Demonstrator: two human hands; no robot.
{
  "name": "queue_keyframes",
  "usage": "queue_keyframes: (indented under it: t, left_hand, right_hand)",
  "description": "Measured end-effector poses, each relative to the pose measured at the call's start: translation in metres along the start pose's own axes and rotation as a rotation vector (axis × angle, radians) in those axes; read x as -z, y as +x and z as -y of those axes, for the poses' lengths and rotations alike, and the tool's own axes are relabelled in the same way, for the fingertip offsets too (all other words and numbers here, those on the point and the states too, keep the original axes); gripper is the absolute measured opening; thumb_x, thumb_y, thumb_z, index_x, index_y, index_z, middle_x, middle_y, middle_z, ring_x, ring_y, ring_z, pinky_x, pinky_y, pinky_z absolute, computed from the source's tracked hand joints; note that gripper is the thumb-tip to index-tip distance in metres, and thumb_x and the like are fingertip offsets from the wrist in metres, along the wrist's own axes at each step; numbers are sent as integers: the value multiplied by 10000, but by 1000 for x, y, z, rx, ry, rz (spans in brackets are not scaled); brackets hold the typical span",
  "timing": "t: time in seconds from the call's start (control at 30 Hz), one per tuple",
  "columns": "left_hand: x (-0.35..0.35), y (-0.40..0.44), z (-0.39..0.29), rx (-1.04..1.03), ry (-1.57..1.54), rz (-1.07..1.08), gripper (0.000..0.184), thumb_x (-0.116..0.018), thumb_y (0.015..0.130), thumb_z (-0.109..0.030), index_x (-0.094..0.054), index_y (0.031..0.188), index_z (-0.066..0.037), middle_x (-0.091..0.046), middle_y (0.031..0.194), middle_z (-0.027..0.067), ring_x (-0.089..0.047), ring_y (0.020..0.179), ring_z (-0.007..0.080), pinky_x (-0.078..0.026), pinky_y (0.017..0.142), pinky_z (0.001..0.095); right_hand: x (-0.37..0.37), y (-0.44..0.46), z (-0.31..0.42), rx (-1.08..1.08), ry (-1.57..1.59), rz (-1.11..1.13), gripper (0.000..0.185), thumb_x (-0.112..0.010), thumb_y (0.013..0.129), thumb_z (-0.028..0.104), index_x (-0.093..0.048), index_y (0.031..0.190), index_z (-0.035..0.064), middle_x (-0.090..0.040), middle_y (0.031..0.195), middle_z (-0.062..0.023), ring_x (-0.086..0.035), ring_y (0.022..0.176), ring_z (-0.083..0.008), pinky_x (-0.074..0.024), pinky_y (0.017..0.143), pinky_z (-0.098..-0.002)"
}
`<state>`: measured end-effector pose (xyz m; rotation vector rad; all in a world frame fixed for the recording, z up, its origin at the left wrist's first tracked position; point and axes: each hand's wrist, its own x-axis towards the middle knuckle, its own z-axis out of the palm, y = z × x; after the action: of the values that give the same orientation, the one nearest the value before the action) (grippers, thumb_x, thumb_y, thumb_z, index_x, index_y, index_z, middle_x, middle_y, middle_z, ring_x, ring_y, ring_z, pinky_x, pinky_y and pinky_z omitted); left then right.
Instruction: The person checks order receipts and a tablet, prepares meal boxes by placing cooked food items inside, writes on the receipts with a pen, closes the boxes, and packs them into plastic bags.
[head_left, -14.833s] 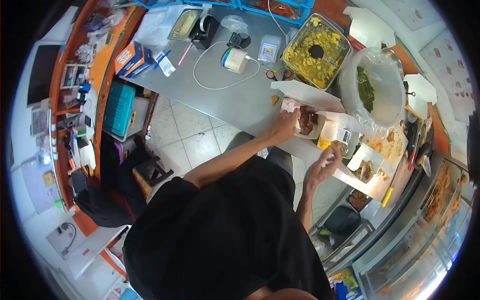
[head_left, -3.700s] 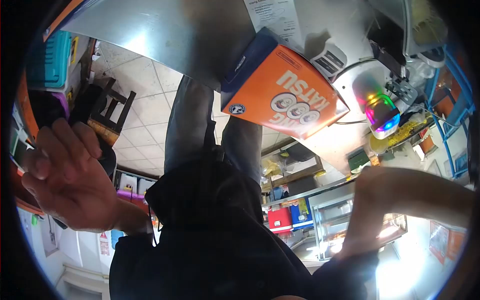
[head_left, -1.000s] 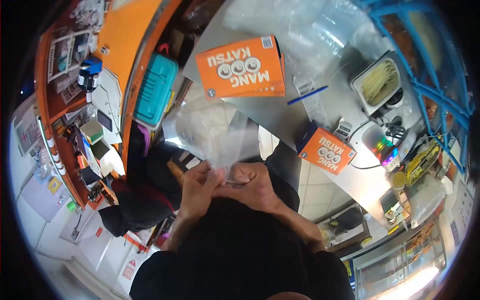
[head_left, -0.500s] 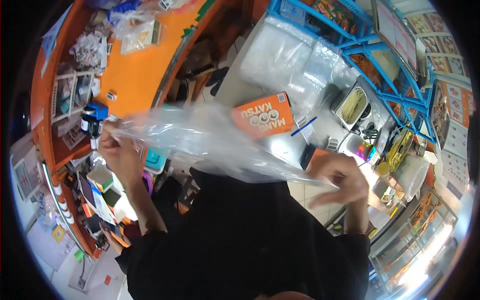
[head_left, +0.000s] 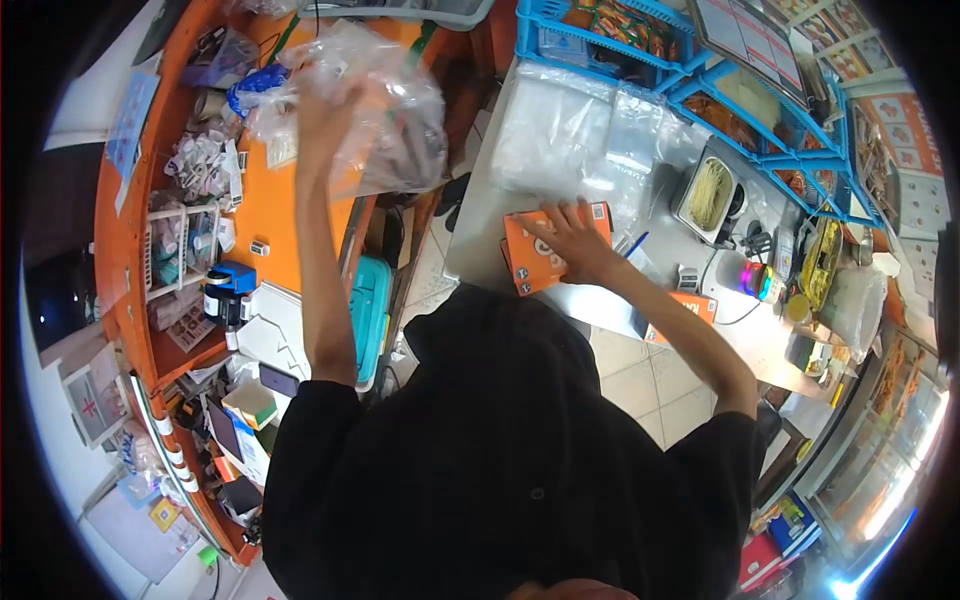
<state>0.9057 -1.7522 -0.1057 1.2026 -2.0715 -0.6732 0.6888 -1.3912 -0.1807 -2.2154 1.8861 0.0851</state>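
Observation:
A clear plastic bag (head_left: 405,140) hangs spread out over the orange counter, with my left hand (head_left: 325,115) at its left part, closed on it; the fingers are blurred and partly behind the film. My right hand (head_left: 572,240) lies with spread fingers on top of an orange box (head_left: 535,268) on the grey metal table (head_left: 480,235). Another box seems to sit under that one. A second orange box (head_left: 690,308) stands farther right, partly behind my right forearm.
Clear plastic bags (head_left: 555,125) lie stacked behind the boxes. Blue baskets (head_left: 700,85) line the back edge. A metal tray (head_left: 708,198) and a blue pen (head_left: 636,243) are to the right. A teal box (head_left: 370,310) stands between counter and table.
The plastic bag, stretched between both hands half a second ago, has moved up and left with my left hand. My right hand has left it and now rests on the orange box.

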Motion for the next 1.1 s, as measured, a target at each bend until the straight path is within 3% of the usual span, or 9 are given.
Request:
queue_keyframes:
  t: [0.03, 0.2, 0.33, 0.37, 0.47, 0.57, 0.7, 0.9, 1.1]
  left_hand:
    - [-6, -4, -38, 172, -421, 359, 663, -661, 909, -232, -334, 1444, -17, -498, 1343, 116, -475, 1215, 189, -388, 1000, 293]
    - [-61, -14, -69, 23, -708, 484, 439, -591, 904, -52, -440, 1316, -34, -505, 1285, 67, -493, 1135, 149, -407, 952, 293]
    - [-78, -28, -93, -399, -525, 767, 384, -587, 843, 22, -534, 1219, -37, -531, 1192, 60, -548, 977, 167, -450, 853, 304]
    - [-72, -25, -108, -730, -356, 800, 408, -582, 796, 58, -574, 1192, -41, -524, 1075, 81, -557, 940, 236, -463, 814, 321]
    - [-50, -54, -123, -714, -172, 576, 453, -603, 750, 86, -592, 1179, -60, -492, 1011, 98, -548, 914, 273, -455, 791, 346]
    - [-46, -96, -128, -311, -169, 457, 450, -635, 720, 86, -580, 1153, -25, -488, 1029, 112, -543, 913, 295, -444, 787, 385]
    - [-84, -127, -118, -402, 100, -30, 409, -684, 742, -14, -542, 1118, 57, -533, 1084, 192, -562, 936, 343, -442, 762, 451]
    - [-118, -174, -108, 14, -500, 837, 307, -540, 889, -159, -551, 1083, 79, -627, 717, 226, -624, 664, 369, -486, 665, 442]
    - [-80, -161, -130, -55, -442, 908, 244, -514, 882, -135, -589, 1029, 44, -625, 694, 212, -628, 627, 356, -486, 619, 430]
  right_hand:
    - [-1, 0, -3, -34, 41, -10, 1239, -879, 554, 382, -132, 1537, 288, -454, 1228, -140, -461, 1153, -331, -321, 1003, -557]
    - [58, -16, 9, -287, 703, -313, 998, -840, 591, 293, -356, 1461, 222, -467, 1181, -151, -468, 1090, -349, -362, 956, -476]
    - [94, 10, 20, -191, 1212, -296, 1020, -857, 595, 331, -344, 1467, 198, -465, 1223, -200, -448, 1183, -384, -365, 1020, -444]
    - [79, 22, 18, -278, 1323, -348, 954, -865, 602, 351, -415, 1408, 111, -486, 1215, -212, -465, 1185, -381, -374, 1002, -436]
    - [75, 56, -2, -630, 818, -515, 803, -847, 687, 258, -442, 1338, 21, -493, 1261, -191, -431, 1225, -307, -358, 1015, -400]
    - [72, 76, -30, -673, 916, -828, 697, -802, 762, 293, -439, 1284, 7, -511, 1182, -152, -480, 1106, -266, -405, 935, -395]
    - [60, 93, -31, -833, 906, -1395, 587, -716, 870, 335, -426, 1263, 10, -514, 1087, -61, -506, 966, -168, -448, 830, -335]
    - [70, 97, -61, -672, 1963, -1525, 458, -574, 975, 301, -430, 1339, 63, -522, 970, -10, -524, 870, -123, -470, 763, -318]
    - [50, 98, -77, -587, 2176, -1484, 387, -495, 1012, 295, -465, 1368, 147, -545, 848, -10, -562, 768, -152, -495, 713, -365]
